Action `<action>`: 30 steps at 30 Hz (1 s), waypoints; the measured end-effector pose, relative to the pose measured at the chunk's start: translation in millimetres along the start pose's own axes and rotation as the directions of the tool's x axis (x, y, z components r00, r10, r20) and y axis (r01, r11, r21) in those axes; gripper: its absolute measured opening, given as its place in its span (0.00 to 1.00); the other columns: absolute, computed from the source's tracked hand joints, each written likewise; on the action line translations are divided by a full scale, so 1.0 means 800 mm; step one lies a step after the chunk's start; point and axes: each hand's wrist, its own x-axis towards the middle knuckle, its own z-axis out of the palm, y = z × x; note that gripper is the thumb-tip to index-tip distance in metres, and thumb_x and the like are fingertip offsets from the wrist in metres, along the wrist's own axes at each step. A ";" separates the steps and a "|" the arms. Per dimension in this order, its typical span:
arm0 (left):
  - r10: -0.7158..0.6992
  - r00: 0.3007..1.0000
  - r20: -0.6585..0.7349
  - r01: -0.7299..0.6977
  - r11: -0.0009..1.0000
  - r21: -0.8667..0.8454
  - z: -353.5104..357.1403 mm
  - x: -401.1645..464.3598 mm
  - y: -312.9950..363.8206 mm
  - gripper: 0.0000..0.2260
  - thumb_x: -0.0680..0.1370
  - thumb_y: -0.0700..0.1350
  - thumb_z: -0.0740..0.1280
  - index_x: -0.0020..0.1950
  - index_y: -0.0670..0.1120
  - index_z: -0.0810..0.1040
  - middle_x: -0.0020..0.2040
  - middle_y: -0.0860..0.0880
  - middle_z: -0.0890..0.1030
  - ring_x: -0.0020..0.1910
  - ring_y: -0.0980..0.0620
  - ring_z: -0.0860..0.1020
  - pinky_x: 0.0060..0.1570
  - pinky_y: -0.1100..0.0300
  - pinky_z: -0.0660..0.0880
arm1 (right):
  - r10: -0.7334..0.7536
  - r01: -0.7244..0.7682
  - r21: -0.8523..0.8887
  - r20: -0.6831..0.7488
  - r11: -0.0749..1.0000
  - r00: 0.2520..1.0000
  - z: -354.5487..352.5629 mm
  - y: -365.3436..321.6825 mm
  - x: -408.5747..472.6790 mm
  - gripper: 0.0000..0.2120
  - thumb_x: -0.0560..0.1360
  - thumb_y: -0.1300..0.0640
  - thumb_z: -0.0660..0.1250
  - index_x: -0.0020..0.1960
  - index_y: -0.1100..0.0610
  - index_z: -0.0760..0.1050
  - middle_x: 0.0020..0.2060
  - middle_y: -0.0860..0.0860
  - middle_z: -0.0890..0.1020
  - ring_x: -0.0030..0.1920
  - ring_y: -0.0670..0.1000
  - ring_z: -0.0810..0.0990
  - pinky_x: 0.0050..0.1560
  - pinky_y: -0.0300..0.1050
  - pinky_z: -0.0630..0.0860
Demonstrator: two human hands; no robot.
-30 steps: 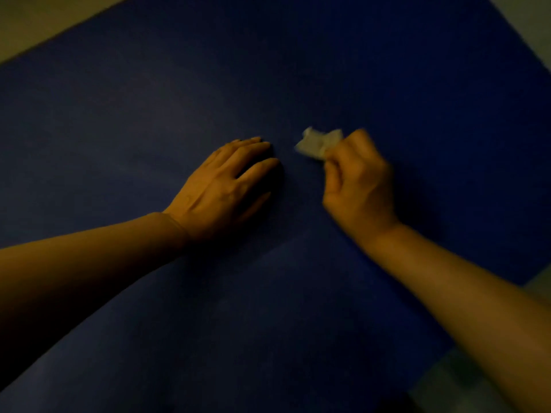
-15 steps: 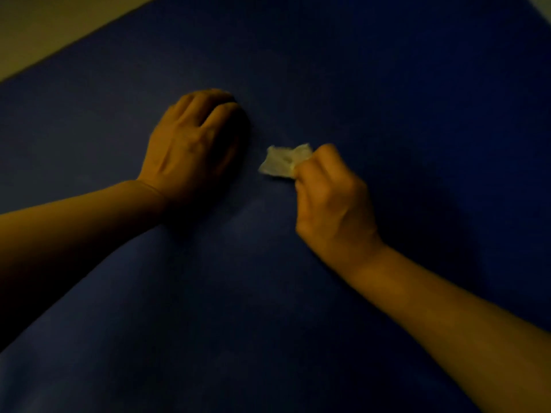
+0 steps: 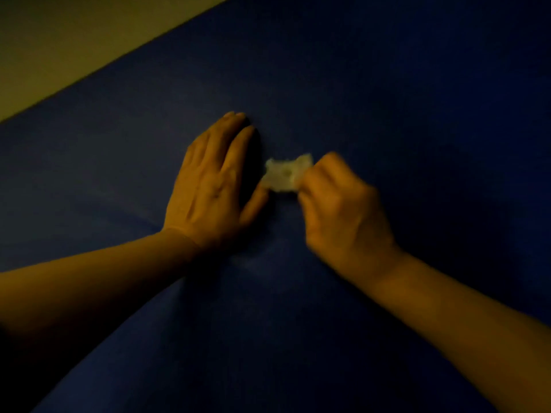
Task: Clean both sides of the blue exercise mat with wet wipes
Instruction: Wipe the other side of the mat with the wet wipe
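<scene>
The blue exercise mat (image 3: 387, 84) fills nearly the whole dim view. My left hand (image 3: 211, 186) lies flat on it with straight fingers, pressing the mat down left of centre. My right hand (image 3: 340, 210) is curled into a fist and grips a small crumpled whitish wet wipe (image 3: 284, 174), which sticks out to the left of its knuckles and lies against the mat. The wipe sits just right of my left thumb. My right hand is blurred.
A strip of pale floor (image 3: 59, 40) shows beyond the mat's edge at the upper left. The mat's edge runs diagonally from the left side up to the top centre.
My right hand with the wipe has drawn close beside my left hand. My left hand's fingers now lie flatter and straighter. The view has shifted, showing more floor at upper left.
</scene>
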 end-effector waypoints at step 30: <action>-0.091 0.995 0.045 0.084 0.987 0.135 -0.001 0.006 0.000 0.36 0.77 0.60 0.55 0.74 0.34 0.63 0.75 0.35 0.61 0.76 0.37 0.56 0.73 0.39 0.52 | 0.264 -0.286 -0.099 -0.191 0.953 0.945 0.016 0.040 0.149 0.07 0.74 0.66 0.60 0.50 0.65 0.75 0.51 0.61 0.76 0.44 0.59 0.77 0.40 0.40 0.69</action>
